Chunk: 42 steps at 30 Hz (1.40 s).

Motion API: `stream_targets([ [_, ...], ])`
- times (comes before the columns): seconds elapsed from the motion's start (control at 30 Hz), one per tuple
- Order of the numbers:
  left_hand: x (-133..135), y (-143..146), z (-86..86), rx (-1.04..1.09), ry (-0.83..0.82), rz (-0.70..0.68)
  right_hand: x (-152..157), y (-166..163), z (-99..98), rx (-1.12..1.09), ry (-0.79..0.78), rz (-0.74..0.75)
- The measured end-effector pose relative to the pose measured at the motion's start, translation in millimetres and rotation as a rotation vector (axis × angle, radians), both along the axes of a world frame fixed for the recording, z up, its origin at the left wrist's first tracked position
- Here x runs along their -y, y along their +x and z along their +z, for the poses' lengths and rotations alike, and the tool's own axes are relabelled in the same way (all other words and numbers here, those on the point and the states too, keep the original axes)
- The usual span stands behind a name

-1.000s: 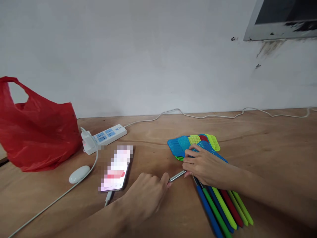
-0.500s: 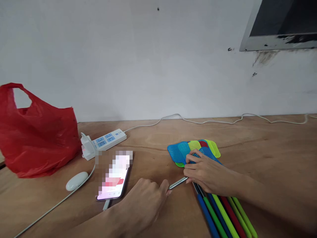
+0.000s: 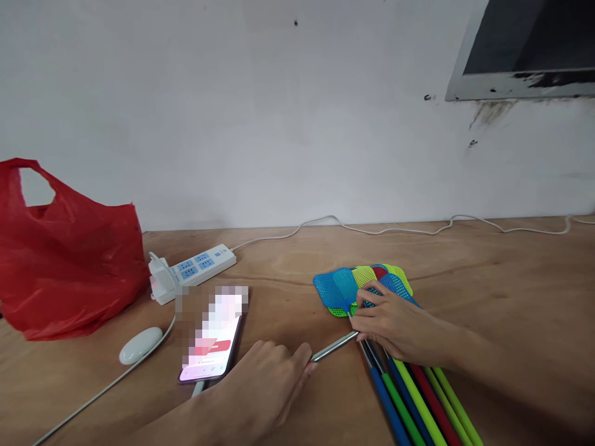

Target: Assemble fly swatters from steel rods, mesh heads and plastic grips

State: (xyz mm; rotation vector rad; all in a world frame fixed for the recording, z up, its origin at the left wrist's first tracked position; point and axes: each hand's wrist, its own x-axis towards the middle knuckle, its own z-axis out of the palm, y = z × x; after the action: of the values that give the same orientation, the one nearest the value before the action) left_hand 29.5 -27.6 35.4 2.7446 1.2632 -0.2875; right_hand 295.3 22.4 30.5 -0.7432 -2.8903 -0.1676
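A silver metal rod [image 3: 334,347] runs between my two hands, slanting up to the right. My left hand [image 3: 269,384] is closed around its lower left end, and the grip there is hidden inside the fist. With fingers bent, my right hand [image 3: 388,319] pinches the rod's upper end. Beneath and beside the right hand lies a pile of fly swatters with blue, green, yellow and red mesh heads [image 3: 331,289]. Their coloured handles [image 3: 430,406] fan out toward the front edge of the view. Which head belongs to the held rod is hidden.
A lit phone [image 3: 218,334] with a cable plugged in lies left of my left hand. Behind it stands a white power strip [image 3: 204,263], its cord running along the wall. A white oval object [image 3: 141,345] and a red plastic bag [image 3: 74,266] are farther left.
My hands have moved slightly apart, and a longer stretch of the metal rod shows between them. The view has shifted a little; the swatter pile looks unmoved.
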Motion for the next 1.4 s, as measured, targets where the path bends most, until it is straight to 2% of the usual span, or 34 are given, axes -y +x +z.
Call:
stream_targets([
  [0.13, 2.5, -6.5, 6.0, 0.171, -0.108, 0.045, 3.6, 1.3, 1.5, -0.044, 0.019, 0.011],
  [0.23, 5.0, -14.2, 5.5, 0.332, -0.155, 0.054, 6.9, 6.9, 3.8, -0.183, 0.043, 0.004],
  [0.3, 5.9, -19.9, 1.1, 0.414, -0.171, 0.08, 5.7, 13.9, 3.6, -0.351, 0.055, -0.075],
  [0.4, 6.8, -28.0, -7.8, 0.519, -0.199, 0.121, -1.8, 26.0, -3.6, -0.706, -0.028, -0.334],
  [0.43, 7.2, -30.1, -10.3, 0.545, -0.211, 0.131, -4.4, 29.3, -7.8, -0.834, -0.118, -0.427],
  [0.5, 8.2, -33.1, -13.1, 0.586, -0.237, 0.153, -7.4, 33.7, -17.0, -1.042, -0.424, -0.559],
  [0.6, 9.2, -33.9, -11.1, 0.603, -0.292, 0.181, -4.6, 35.5, -27.0, -1.088, -0.989, -0.646],
  [0.63, 9.3, -33.8, -9.5, 0.59, -0.32, 0.189, -2.6, 35.4, -28.1, -1.078, -1.117, -0.648],
  [0.7, 8.9, -34.3, -6.7, 0.554, -0.372, 0.208, 1.1, 35.6, -26.7, -1.109, -1.238, -0.634],
  [0.83, 8.6, -39.4, -10.1, 0.543, -0.391, 0.235, 4.1, 36.0, -16.8, -1.232, -1.223, -0.657],
  [1.0, 13.5, -40.6, -24.2, 0.629, -0.28, 0.217, 6.4, 28.0, -9.3, -1.246, -1.196, -0.678],
  [1.13, 19.6, -36.0, -31.3, 0.637, -0.26, 0.237, 9.6, 21.2, -5.3, -1.248, -1.142, -0.653],
  [1.4, 14.4, -25.8, -27.7, 0.595, -0.304, 0.239, 13.0, 10.5, -4.4, -1.188, -1.06, -0.634],
])
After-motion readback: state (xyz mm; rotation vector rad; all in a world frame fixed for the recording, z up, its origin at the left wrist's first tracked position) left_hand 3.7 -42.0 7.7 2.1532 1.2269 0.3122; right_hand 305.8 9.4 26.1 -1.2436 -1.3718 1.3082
